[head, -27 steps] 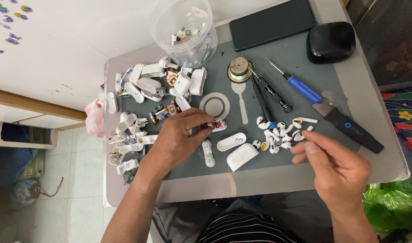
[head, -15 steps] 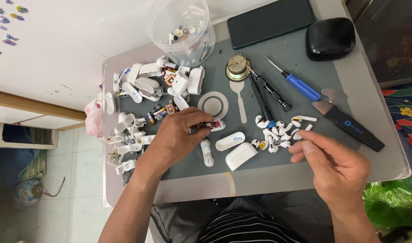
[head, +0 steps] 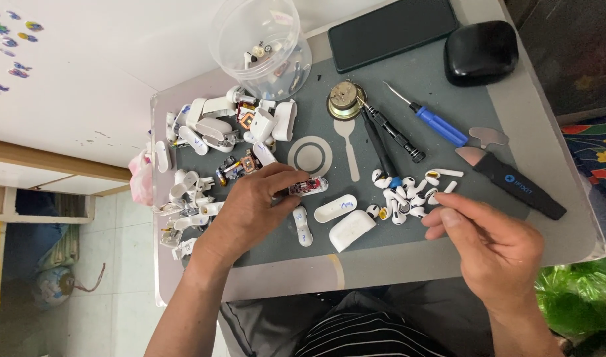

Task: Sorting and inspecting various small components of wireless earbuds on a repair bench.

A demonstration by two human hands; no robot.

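I cannot make out whether the right hand (head: 491, 248) pinches anything; its fingertips are together, blurred, beside the white earbud pile (head: 408, 195). Left hand (head: 253, 208) pinches a small red-and-white module (head: 308, 187) against the grey mat (head: 422, 86) of the worktop, fingers covering its left end. Glossy white shells (head: 203, 132) crowd the mat's left edge. A clear tub (head: 260, 43) is cut off at the top.

White wall (head: 84, 79), pale tiled floor (head: 111, 291), grey table (head: 567, 218).
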